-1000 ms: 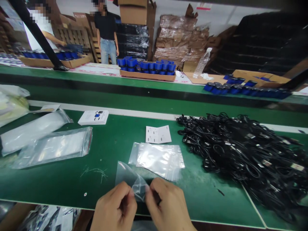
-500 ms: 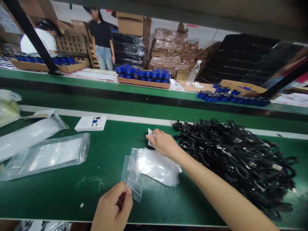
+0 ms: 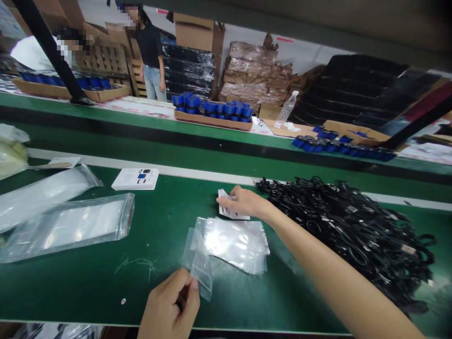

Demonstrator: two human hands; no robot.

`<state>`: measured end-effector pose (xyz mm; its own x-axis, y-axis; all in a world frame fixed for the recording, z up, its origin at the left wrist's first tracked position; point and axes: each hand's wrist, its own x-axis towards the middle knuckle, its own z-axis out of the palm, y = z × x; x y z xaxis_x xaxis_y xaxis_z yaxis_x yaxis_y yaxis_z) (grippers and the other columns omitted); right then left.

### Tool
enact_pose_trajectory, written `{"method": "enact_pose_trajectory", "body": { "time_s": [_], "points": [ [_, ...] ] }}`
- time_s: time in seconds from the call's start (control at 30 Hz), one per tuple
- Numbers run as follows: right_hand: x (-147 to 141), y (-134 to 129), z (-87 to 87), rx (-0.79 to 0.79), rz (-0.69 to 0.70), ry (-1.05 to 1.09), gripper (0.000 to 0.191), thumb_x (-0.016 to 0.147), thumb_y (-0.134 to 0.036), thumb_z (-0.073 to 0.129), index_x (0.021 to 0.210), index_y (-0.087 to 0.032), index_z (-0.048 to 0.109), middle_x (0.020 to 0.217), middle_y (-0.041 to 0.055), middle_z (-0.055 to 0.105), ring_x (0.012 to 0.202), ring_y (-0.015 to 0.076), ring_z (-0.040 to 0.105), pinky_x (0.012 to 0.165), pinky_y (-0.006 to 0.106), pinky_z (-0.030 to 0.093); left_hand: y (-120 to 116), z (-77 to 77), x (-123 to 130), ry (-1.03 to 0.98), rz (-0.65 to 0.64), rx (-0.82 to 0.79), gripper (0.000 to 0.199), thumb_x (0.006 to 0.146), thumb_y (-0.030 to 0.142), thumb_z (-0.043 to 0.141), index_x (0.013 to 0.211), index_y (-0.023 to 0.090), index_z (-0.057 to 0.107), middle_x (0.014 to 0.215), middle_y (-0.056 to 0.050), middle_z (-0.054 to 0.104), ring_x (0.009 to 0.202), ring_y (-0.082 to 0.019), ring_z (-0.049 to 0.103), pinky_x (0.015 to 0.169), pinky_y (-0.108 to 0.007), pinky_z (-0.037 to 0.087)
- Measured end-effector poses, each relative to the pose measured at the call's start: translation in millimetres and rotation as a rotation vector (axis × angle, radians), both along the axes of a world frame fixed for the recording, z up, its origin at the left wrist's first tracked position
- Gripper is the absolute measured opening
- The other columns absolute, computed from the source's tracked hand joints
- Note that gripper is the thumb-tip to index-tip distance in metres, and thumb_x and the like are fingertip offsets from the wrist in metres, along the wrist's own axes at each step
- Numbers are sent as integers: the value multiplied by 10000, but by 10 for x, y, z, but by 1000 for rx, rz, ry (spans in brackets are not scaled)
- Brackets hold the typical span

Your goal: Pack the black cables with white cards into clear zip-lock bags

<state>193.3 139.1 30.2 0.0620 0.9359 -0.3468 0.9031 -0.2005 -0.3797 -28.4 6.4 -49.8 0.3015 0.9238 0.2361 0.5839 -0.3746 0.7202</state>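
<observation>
Cards [image 3: 229, 207] shifted under my right hand's [image 3: 245, 202] grasping fingers [image 3: 226, 199]; my left hand [image 3: 169, 301] pinches a zip bag [image 3: 199, 259] beside the bag stack [image 3: 235, 245].

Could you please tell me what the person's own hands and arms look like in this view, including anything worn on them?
Both the left hand and the right hand are bare, with no gloves and no visible rings. The right forearm is also bare, with no sleeve, watch or band in view. The left forearm is out of view.
</observation>
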Motion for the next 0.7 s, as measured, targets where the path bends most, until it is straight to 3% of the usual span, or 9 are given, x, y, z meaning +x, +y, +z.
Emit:
{"method": "enact_pose_trajectory", "body": {
  "time_s": [0.1, 0.2, 0.3, 0.4, 0.47, 0.53, 0.63, 0.7],
  "points": [
    [109, 7, -37, 16, -5, 114, 282, 909, -402, 543, 872, -133, 617, 795, 35, 660, 680, 151, 621, 635, 293, 482, -17, 4, 3, -112, 60, -120, 285, 904, 323, 452, 644, 221, 503, 526, 49, 557, 470, -100, 550, 483, -168, 428],
    [175, -172, 15, 105, -7, 227, 221, 912, -186, 450, 726, -151, 564, 655, 4, 599, 589, 124, 561, 550, 234, 416, -39, 55, 54, -320, 202, -314, 324, 900, 419, 446, 651, 224, 518, 514, 51, 580, 456, -103, 562, 469, -172, 458],
    [112, -610, 120, 178, 45, 332, 207, 924, -193, 408, 756, -180, 529, 703, -10, 594, 631, 122, 550, 573, 220, 409, -19, 130, 102, -483, 293, -462, 356, 888, 494, 455, 682, 217, 543, 541, 39, 636, 457, -108, 592, 463, -178, 490],
    [-94, -1120, 126, 194, 207, 423, 229, 927, -256, 459, 727, -198, 555, 674, -13, 605, 617, 137, 554, 561, 230, 399, 25, 180, 107, -555, 354, -538, 330, 888, 502, 456, 797, 209, 574, 647, 9, 719, 515, -127, 655, 492, -196, 532],
    [-272, -1353, 30, 236, 335, 431, 185, 900, -181, 483, 761, -202, 604, 725, 3, 657, 645, 152, 600, 583, 237, 417, 39, 196, 98, -519, 345, -487, 327, 901, 481, 437, 791, 210, 584, 640, 21, 710, 524, -120, 651, 502, -186, 525],
    [-438, -1463, -115, 309, 379, 436, 163, 871, -129, 494, 823, -191, 637, 801, 34, 693, 705, 184, 641, 629, 259, 452, 38, 203, 94, -396, 350, -320, 342, 911, 444, 421, 705, 216, 571, 572, 47, 647, 502, -105, 604, 495, -173, 487],
    [-612, -1492, -321, 430, 367, 470, 183, 861, -111, 491, 873, -189, 656, 802, 48, 694, 712, 203, 650, 649, 284, 478, 40, 198, 86, -224, 407, -95, 304, 904, 382, 423, 665, 226, 528, 499, 78, 516, 453, -97, 496, 468, -180, 415],
    [-688, -1513, -423, 536, 278, 514, 190, 862, -127, 506, 964, -207, 645, 798, 42, 671, 720, 200, 635, 668, 296, 490, 59, 193, 68, -180, 456, -35, 252, 889, 356, 435, 689, 230, 522, 474, 92, 461, 422, -96, 443, 448, -186, 382]
  ]
}}
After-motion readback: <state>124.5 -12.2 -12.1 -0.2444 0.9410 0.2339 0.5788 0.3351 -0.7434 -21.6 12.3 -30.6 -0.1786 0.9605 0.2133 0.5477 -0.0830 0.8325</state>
